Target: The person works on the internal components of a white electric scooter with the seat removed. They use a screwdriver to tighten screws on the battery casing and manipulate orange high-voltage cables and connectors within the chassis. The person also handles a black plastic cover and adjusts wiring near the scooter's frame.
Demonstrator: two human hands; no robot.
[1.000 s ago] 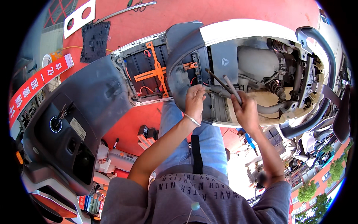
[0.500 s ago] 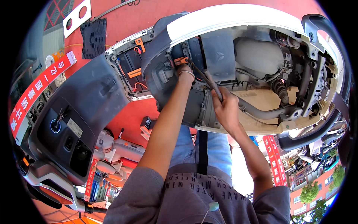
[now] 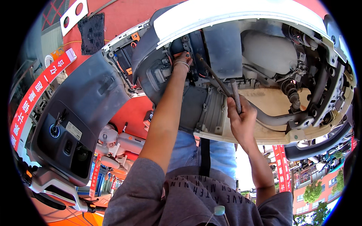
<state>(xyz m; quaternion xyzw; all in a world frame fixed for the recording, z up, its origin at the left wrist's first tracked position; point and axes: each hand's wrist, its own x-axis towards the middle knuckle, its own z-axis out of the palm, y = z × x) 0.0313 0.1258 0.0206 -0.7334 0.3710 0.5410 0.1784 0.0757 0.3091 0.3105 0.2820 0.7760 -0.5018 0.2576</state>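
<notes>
Inside the open scooter body, my left hand has its fingers closed at an orange part. The fingertips are partly hidden, so the part's exact kind does not show. A band circles that wrist. My right hand is wrapped round a grey rod-shaped tool, held nearly upright with its free end up. Behind the tool, a brown frame tube runs slantwise through the body. A flat dark panel lies beyond it.
To the left is the scooter's dark front panel with keys in the lock. A coil shock absorber sits to the right. A white board with two round holes and a black mat lie on the red floor.
My right hand has moved right with the rod tool, which now stands straighter and apart from the tube. My left hand has shifted slightly up and left.
</notes>
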